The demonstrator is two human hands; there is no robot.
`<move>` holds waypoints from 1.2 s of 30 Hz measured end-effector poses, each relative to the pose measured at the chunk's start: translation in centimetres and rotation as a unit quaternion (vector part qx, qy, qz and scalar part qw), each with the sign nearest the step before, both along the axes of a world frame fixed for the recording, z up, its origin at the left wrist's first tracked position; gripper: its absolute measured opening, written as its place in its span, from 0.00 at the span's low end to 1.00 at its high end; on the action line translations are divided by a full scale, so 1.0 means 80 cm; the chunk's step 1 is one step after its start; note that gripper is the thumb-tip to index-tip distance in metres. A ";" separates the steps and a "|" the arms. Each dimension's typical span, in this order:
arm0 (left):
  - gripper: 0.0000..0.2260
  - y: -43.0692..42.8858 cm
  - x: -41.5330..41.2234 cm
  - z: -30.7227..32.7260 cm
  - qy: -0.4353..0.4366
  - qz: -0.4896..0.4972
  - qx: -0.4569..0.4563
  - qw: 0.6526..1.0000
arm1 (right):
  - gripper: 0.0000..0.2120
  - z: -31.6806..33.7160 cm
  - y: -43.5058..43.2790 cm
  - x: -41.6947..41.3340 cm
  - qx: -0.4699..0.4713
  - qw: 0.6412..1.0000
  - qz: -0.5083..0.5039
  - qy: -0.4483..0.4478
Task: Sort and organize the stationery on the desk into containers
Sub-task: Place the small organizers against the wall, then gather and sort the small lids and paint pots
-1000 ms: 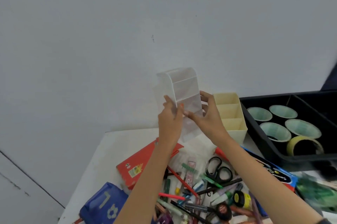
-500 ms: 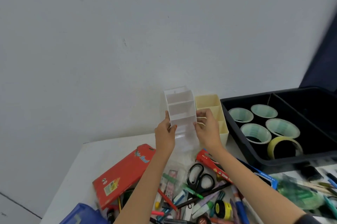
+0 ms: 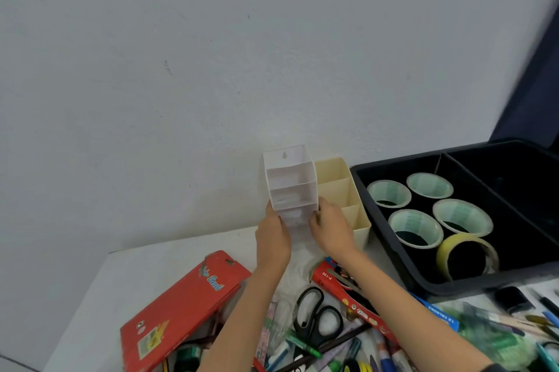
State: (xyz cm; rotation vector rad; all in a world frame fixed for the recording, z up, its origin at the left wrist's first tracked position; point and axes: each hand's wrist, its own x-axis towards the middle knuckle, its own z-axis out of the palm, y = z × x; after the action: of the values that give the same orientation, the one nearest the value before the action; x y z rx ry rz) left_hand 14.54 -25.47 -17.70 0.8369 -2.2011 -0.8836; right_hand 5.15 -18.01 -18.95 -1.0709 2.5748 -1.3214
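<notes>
A white stepped organizer (image 3: 289,179) with three empty compartments stands at the back of the white desk (image 3: 169,262), against the wall. My left hand (image 3: 272,238) grips its front left side and my right hand (image 3: 331,228) grips its front right side. A cream organizer (image 3: 340,190) of the same shape stands touching it on the right. Black scissors (image 3: 317,315), pens and markers (image 3: 332,350) lie heaped in front, between my forearms.
A black tray (image 3: 393,253) at the right holds several green-white tape rolls (image 3: 414,228) and a yellow roll (image 3: 467,256). A red pencil box (image 3: 181,308) lies at the front left, a second red box (image 3: 344,287) under my right arm.
Both hands have brought the white organizer down from mid-air and set it upright on the desk beside the cream one. The camera view has shifted left and down.
</notes>
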 end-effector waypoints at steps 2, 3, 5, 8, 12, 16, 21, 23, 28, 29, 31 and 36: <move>0.12 0.000 -0.005 0.001 -0.020 0.006 -0.003 1.000 | 0.06 0.004 -0.004 0.001 0.050 0.999 -0.002 0.017; 0.10 -0.002 -0.008 0.001 -0.021 0.011 0.007 1.000 | 0.05 0.005 -0.005 0.001 0.066 0.998 -0.011 0.019; 0.08 -0.004 -0.013 0.006 -0.020 0.017 0.036 0.999 | 0.04 0.006 -0.010 0.003 0.082 0.996 -0.031 0.023; 0.08 -0.010 -0.018 0.015 -0.034 0.013 0.053 0.998 | 0.07 0.013 -0.020 0.004 0.104 0.992 -0.065 0.021; 0.07 -0.016 -0.021 0.022 -0.061 0.012 0.078 0.995 | 0.13 0.019 -0.031 0.003 0.138 0.987 -0.088 0.004; 0.08 -0.018 -0.014 0.028 -0.086 -0.010 0.091 0.992 | 0.08 0.021 -0.028 0.006 0.125 0.988 -0.084 -0.030; 0.30 -0.009 0.001 0.052 -0.208 -0.006 0.101 0.973 | 0.16 0.038 -0.004 0.006 0.179 0.979 -0.085 0.057; 0.16 0.002 0.010 0.065 -0.227 0.037 0.068 0.971 | 0.19 0.052 0.010 0.011 0.138 0.986 -0.073 0.058; 0.15 0.057 0.041 0.102 -0.155 0.026 0.066 0.985 | 0.17 0.081 0.049 0.035 0.002 0.999 0.006 -0.039; 0.16 0.067 0.047 0.108 -0.137 0.028 0.066 0.988 | 0.16 0.085 0.057 0.041 -0.021 0.998 0.012 -0.058; 0.15 0.090 0.062 0.118 -0.096 0.035 0.056 0.993 | 0.11 0.094 0.078 0.055 -0.063 0.994 0.020 -0.091; 0.08 0.147 0.099 0.122 0.031 0.043 0.086 0.995 | 0.10 0.100 0.135 0.085 -0.109 0.982 0.050 -0.148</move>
State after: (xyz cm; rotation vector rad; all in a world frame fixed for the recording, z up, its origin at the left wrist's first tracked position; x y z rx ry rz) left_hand 22.49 -13.75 -7.90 0.9641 -2.0406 -1.0536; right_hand 11.93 -7.22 -10.94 -0.9326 2.1765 -1.6259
